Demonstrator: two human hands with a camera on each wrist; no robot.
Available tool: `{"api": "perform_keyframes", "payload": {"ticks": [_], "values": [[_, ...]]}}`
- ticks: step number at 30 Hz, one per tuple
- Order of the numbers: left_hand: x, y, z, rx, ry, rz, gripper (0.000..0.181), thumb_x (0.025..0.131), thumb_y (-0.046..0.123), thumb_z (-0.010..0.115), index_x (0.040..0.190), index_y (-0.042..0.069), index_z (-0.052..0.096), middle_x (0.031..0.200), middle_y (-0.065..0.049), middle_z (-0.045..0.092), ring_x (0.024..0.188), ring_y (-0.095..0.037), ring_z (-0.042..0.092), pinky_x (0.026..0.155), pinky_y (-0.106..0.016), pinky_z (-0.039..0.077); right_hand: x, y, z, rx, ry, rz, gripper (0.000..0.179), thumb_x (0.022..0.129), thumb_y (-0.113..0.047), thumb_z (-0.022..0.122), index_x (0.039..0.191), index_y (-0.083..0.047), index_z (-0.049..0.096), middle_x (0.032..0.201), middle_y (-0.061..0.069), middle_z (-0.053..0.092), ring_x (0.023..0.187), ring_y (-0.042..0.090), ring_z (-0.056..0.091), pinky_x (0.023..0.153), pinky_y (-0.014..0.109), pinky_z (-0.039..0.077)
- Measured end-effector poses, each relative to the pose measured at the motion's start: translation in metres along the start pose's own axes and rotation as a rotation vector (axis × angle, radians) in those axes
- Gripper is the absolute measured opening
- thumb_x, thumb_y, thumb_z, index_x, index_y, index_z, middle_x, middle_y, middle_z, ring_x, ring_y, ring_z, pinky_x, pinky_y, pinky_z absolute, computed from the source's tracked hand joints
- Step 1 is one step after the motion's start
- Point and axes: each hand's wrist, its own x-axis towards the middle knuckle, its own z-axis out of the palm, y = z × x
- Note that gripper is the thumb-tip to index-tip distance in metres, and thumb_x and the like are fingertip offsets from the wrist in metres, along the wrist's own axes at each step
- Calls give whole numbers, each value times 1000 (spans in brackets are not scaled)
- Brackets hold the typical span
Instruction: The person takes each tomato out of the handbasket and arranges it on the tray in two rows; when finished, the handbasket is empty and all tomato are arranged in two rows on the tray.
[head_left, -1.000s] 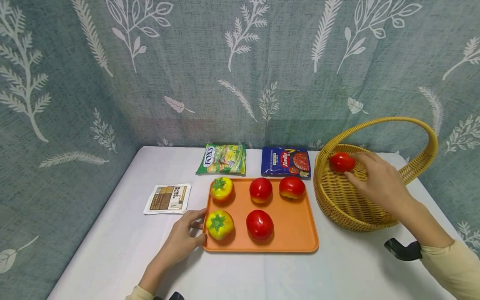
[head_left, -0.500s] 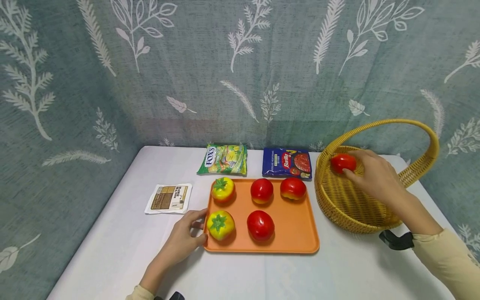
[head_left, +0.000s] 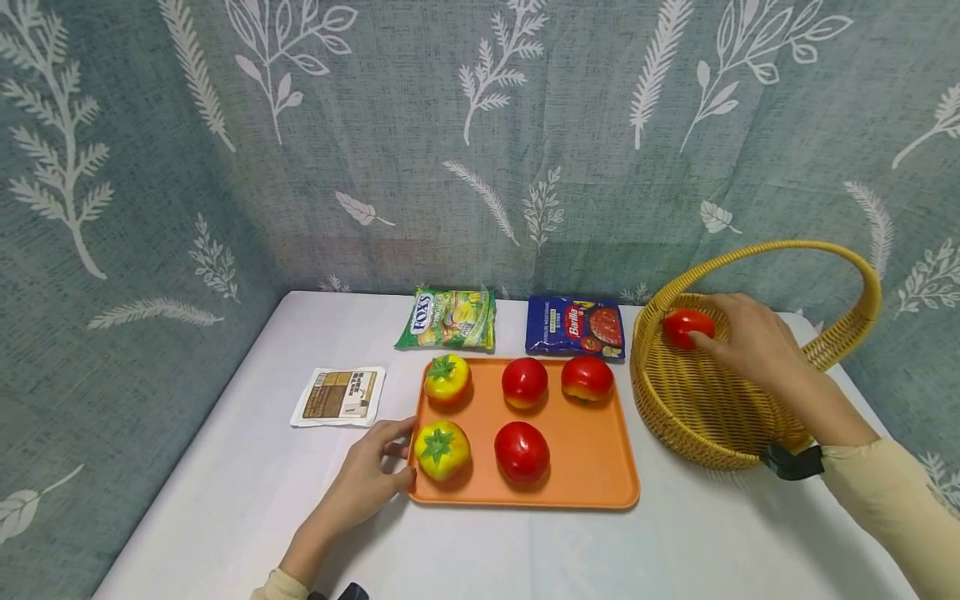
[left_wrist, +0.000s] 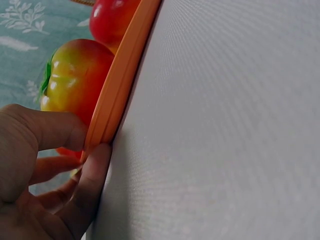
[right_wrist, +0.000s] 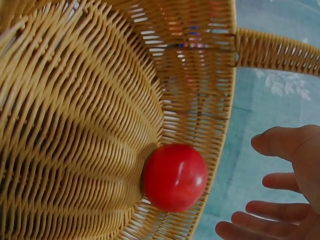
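Observation:
A glossy red tomato (right_wrist: pixel 175 177) lies in the wicker basket (right_wrist: pixel 90 115), against its side wall. My right hand (head_left: pixel 753 342) is over the basket, overlapping the tomato's right side in the head view. The right wrist view shows that hand (right_wrist: pixel 295 190) with its fingers spread, apart from the tomato and holding nothing. At the orange tray's left edge, my left hand (head_left: pixel 367 475) pinches the rim (left_wrist: pixel 112 95) between thumb and finger. On the tray (head_left: pixel 585 458) sit two yellow tomatoes with green tops, one of them (head_left: pixel 442 450) beside my left hand, and three red ones.
Behind the tray lie a green Fox's candy bag (head_left: pixel 450 319) and a blue Barilla pouch (head_left: pixel 575 327). A flat brown-and-white packet (head_left: pixel 339 397) is at the left. The basket's tall handle (head_left: pixel 772 246) arches above the right forearm. Patterned cloth (head_left: pixel 420 167) stands behind the white table.
My right wrist has shifted a little forward and left over the basket, while the tomato stays in the same spot there. The left hand keeps its place at the tray's edge.

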Motion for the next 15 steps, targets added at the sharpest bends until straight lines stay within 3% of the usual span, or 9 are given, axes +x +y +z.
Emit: {"api": "perform_keyframes", "payload": {"ticks": [7,15], "values": [[-1,2,0,-5,1,-19,71,70,-6,72,139,3,57,124,-7,61,95,-12,64,100,-48,45,9,7,6,0,-27,-1,58,88,-20,74,135,7,53,128,34,54,112,52,52,81,63,47],[-1,2,0,0,3,-15,71,70,-6,72,139,4,57,124,-6,61,95,-11,64,100,-47,45,22,17,14,-21,-76,-25,63,89,-23,74,135,11,50,116,35,59,91,42,57,67,52,49]]}}
